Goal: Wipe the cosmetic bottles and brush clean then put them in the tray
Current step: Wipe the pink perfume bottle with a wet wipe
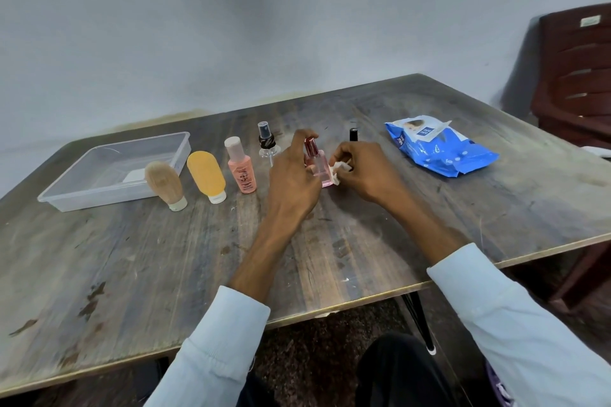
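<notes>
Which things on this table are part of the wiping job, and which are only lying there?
Part of the job:
pink perfume bottle
white wipe
clear tray
beige tube
orange tube
pink bottle
clear spray bottle
black item
wipes pack

Only lying about:
brown chair

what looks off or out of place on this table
Little stands out. The wipes pack lies crumpled with its flap lifted, and the table has dark stains near the front left. The bottles stand upright; nothing looks spilled.

five bottles [206, 176], one brush [353, 134], one tray [62, 200], one wipe pack [439, 146], one wipe [339, 169].
</notes>
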